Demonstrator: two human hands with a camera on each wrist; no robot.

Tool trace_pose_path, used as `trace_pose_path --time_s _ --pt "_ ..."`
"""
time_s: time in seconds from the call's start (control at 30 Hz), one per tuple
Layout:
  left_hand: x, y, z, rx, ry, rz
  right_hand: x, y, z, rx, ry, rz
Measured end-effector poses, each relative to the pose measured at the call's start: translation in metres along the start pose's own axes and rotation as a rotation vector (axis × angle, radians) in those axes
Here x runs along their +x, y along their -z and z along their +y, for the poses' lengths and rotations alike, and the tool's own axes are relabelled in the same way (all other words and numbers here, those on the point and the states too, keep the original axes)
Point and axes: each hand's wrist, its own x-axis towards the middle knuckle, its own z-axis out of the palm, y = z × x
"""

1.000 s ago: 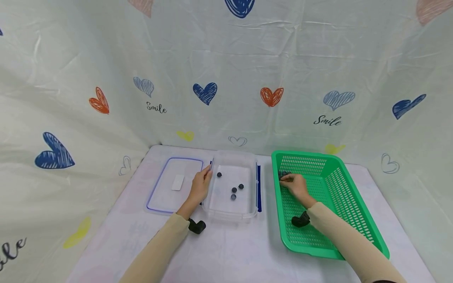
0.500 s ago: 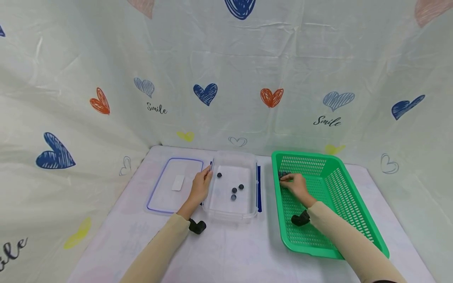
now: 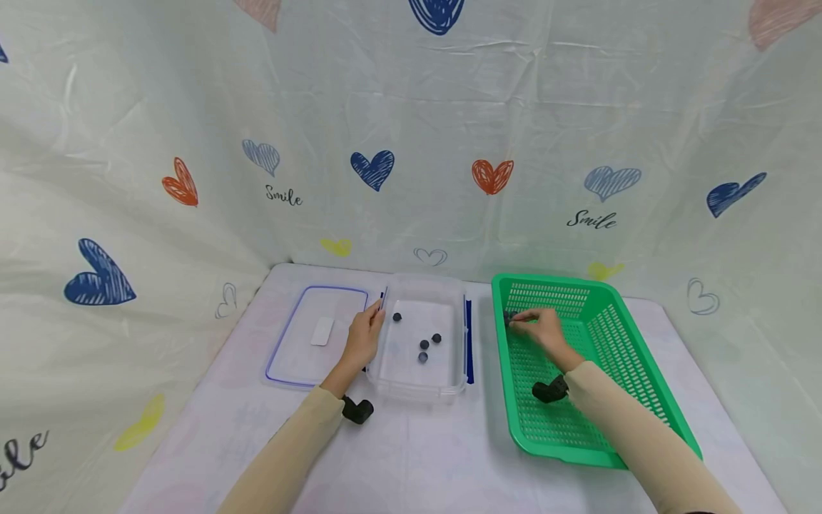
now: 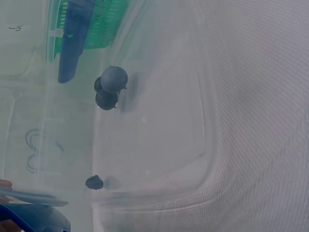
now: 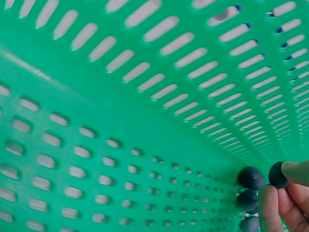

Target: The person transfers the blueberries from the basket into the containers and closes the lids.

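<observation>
My left hand (image 3: pixel 364 334) grips the left rim of a clear plastic food container (image 3: pixel 417 389) with blue side clips; in the left wrist view only bits of its fingers show at the lower left. Several blueberries (image 4: pixel 114 79) lie on the container's floor. My right hand (image 3: pixel 542 332) is inside the green basket (image 3: pixel 523 435), near its left wall. In the right wrist view its thumb and fingers pinch one blueberry (image 5: pixel 278 175). Right beside it, more blueberries (image 5: pixel 250 178) sit in the basket's corner, partly behind the fingertips.
The container's clear lid (image 3: pixel 292 357), edged in blue with a white label, lies flat on the table (image 3: pixel 392 464) to the left. A blue clip (image 3: pixel 470 343) sticks out on the container's right side, facing the basket. A heart-printed sheet (image 3: pixel 424 107) hangs behind the table.
My right hand has shifted slightly up and to the right over the blueberries in the basket. The left hand and the container stay in place.
</observation>
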Motion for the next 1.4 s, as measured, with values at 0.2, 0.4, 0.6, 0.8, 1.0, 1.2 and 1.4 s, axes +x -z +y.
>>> trace_pose_path --time_s 0.2,0.4,0.6,0.8,1.0,1.2,1.4 --pt "0.0 0.0 -0.001 -0.003 -0.008 0.005 -0.004 0.009 -0.009 0.037 -0.018 -0.013" --pt "0.001 -0.001 -0.002 -0.004 -0.015 0.006 -0.008 0.018 -0.018 0.068 -0.011 -0.028" --pt "0.002 0.001 0.001 -0.009 0.002 -0.013 -0.011 0.028 -0.026 0.122 -0.045 -0.028" --pt "0.003 0.002 0.002 -0.01 -0.001 -0.015 -0.018 0.04 -0.038 0.148 -0.042 -0.03" --pt "0.003 0.001 0.001 -0.012 -0.002 -0.012 -0.025 0.047 -0.046 0.186 0.005 -0.045" --pt "0.0 0.001 0.001 -0.006 -0.008 0.0 -0.03 0.049 -0.052 0.201 0.016 -0.067" --pt "0.0 0.001 0.001 -0.006 0.002 -0.004 -0.033 0.05 -0.058 0.212 0.043 -0.078"
